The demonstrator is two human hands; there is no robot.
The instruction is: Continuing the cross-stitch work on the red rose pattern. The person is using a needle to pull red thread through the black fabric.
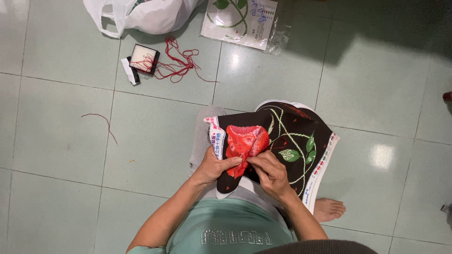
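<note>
A black cross-stitch cloth (301, 127) with a red rose (247, 141), green leaves and a white border lies over my lap. My left hand (217, 165) pinches the cloth at the rose's lower edge. Right beside it, my right hand (270, 173) has its fingertips pressed together on the cloth; a needle is too small to make out. A thin red thread seems to run from the fingers across the black fabric.
On the pale green tiled floor ahead lie a white plastic bag (150, 14), a pattern sheet in a clear sleeve (240, 21), a small black-and-white box (142, 57) with tangled red thread (176, 63), and a loose red strand (101, 121). My bare foot (328, 208) rests at the right.
</note>
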